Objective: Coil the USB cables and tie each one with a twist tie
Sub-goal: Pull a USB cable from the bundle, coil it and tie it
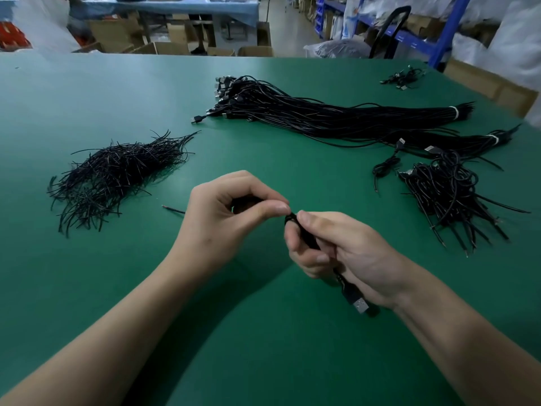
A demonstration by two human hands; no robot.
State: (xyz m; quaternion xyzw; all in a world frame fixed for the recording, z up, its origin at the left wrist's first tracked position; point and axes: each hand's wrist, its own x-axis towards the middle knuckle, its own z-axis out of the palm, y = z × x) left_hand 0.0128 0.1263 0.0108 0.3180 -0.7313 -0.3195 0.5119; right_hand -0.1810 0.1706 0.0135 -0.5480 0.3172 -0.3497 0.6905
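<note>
- Currently a coiled USB cable (307, 240) is held over the green table (263, 347), near its front middle, gripped in the curled fingers of the right hand (345, 253), with the USB plug (360, 305) sticking out below the palm
- The top of the coil is pinched between thumb and forefinger of the left hand (231, 212), whose other fingers are curled in
- The tying step is judged to be in hand: something dark is wrapped round the coil at the pinch, though whether it is a twist tie cannot be told
- For the next move, it is judged that the tie ends are to be twisted tight while the coil is kept from springing open
- Afterwards the coil is probably to be laid on the heap of coiled cables (448, 197) at the right, and a fresh tie taken from the pile of twist ties (117, 177) at the left
</note>
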